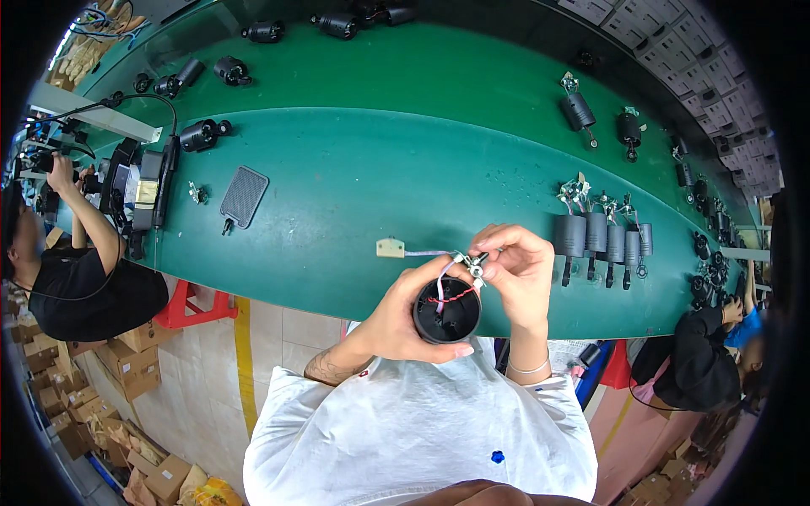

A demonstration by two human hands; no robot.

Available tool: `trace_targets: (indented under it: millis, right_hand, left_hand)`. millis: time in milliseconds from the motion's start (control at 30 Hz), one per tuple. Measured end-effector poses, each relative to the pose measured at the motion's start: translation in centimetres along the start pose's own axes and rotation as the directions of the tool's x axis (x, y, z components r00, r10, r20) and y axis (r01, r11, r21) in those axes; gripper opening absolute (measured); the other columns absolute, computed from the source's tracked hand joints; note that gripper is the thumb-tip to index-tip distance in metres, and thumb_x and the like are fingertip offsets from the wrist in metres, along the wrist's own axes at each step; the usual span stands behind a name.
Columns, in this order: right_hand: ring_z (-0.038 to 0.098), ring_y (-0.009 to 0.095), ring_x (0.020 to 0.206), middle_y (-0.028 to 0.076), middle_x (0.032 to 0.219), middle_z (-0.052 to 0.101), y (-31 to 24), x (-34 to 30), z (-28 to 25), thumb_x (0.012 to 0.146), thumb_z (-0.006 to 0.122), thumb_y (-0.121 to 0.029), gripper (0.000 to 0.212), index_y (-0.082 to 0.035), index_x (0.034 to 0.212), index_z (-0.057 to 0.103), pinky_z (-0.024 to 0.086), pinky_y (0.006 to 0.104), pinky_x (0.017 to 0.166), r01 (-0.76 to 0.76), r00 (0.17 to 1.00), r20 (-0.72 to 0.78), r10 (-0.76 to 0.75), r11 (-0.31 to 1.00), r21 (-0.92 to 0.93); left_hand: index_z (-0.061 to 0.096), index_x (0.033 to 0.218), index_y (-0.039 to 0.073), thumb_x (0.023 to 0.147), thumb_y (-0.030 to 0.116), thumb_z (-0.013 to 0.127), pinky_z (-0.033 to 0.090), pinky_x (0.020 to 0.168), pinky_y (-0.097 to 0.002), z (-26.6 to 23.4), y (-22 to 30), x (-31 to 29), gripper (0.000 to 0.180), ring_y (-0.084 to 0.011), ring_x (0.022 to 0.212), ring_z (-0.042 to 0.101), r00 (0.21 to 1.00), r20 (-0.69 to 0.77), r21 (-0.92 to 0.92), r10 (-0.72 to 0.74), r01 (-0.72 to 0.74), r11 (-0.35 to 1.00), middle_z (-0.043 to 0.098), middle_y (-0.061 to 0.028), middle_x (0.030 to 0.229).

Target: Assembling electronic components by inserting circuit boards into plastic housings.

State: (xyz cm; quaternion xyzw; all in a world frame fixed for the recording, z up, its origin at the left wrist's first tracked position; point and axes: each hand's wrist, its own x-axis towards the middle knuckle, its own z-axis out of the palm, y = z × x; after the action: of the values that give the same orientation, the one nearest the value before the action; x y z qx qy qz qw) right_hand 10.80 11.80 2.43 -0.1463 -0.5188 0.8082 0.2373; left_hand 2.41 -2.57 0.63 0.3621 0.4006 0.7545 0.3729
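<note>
- We've got the black cylindrical housing (447, 312) cupped in our left hand (405, 308), held over the bench's near edge.
- Right hand (519, 270) pinches the small connector (474, 264); its wires aren't tucked in yet.
- Five wired housings (601, 236) stand finished to the right.
- Green bench (380, 160), cardboard boxes (126, 358) on the floor, co-workers either side.

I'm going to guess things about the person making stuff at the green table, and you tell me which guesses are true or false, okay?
1. The left hand holds a black round housing. True.
2. The right hand is resting flat on the table. False: it pinches small parts at the wires above the housing.
3. The table is red. False: it is green.
4. A row of dark cylinders stands to the right of the hands. True.
</note>
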Motion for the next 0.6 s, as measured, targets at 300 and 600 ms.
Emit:
trace_targets:
  millis: [300,600]
  right_hand:
    - [0.06,0.017,0.074,0.011,0.086,0.067,0.6,0.2,-1.8,0.068,0.074,0.012,0.022,0.004,0.087,0.068,0.05,0.0242,0.065,-0.004,0.999,0.037,0.001,0.998,0.059]
    - [0.057,0.017,0.069,0.012,0.08,0.069,-1.7,0.0,1.1,0.061,0.074,0.009,0.019,-0.002,0.076,0.07,0.047,0.0254,0.061,0.535,0.826,0.082,-0.557,0.732,-0.422]
  left_hand:
    - [0.05,0.116,-0.001,0.053,0.005,0.086,0.051,0.075,-0.0313,-0.7,1.6,1.0,0.073,-0.0198,0.077,0.063,0.984,0.09,0.342,-0.151,0.112,0.933,0.066,-0.0083,0.091]
    - [0.058,0.097,0.003,0.054,0.009,0.084,0.047,0.068,-0.0266,-0.3,2.1,1.6,0.051,-0.016,0.068,0.059,0.991,-0.128,0.345,-0.051,0.092,0.934,0.064,-0.0048,0.083]
